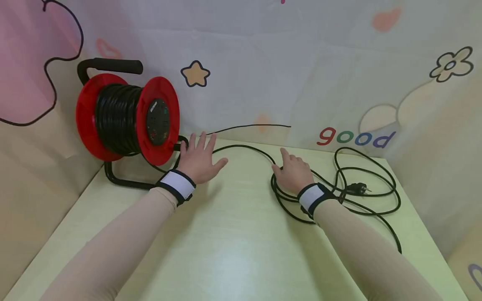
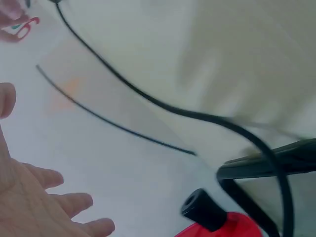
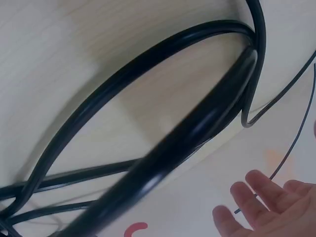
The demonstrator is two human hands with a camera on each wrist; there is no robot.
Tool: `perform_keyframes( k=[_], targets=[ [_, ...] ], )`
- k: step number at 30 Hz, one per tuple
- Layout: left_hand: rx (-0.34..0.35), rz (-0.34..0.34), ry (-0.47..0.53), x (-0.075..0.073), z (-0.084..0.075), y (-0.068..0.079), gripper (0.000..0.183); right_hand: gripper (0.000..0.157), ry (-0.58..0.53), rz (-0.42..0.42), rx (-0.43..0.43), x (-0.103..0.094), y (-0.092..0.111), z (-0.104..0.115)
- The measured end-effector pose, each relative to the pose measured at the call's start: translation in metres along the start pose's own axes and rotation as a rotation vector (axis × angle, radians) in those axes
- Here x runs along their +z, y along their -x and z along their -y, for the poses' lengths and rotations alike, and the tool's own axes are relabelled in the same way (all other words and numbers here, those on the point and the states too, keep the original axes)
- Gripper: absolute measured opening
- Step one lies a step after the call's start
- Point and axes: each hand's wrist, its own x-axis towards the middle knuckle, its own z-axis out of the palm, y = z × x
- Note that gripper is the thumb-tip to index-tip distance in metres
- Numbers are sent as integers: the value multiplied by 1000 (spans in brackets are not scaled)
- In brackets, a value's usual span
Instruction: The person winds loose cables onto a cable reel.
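Observation:
A cable reel with red flanges (image 1: 83,104) stands at the back left, thick black cable (image 1: 116,119) wound on its drum. My left hand (image 1: 201,162) is spread with straight fingers in front of the reel's right side, near its black crank knob (image 2: 205,210), and holds nothing. From the reel a length of cable (image 1: 241,146) runs right along the table's back edge into loose loops. Over the left end of those loops hovers my right hand (image 1: 295,172), its fingers relaxed and empty. In the right wrist view, cable (image 3: 182,133) crosses close before the camera.
A black plug (image 1: 357,188) lies among the loops (image 1: 391,177) at the table's right. The reel's tubular stand (image 1: 132,184) rests on the table (image 1: 226,251). A printed cloth (image 1: 244,62) hangs behind and along both sides.

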Motion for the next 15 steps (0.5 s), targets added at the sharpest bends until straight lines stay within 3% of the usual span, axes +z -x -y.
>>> perform_keyframes(
  k=[4,9,15],
  targets=[
    [83,-62,45,-19,1,5,80,61,-2,-15,-21,6,-1,0],
    [170,-179,173,-70,6,18,68,57,-35,-14,-33,18,-3,1],
    [172,-323,296,-128,28,29,57,54,-40,-11,-45,34,-5,2]
  ],
)
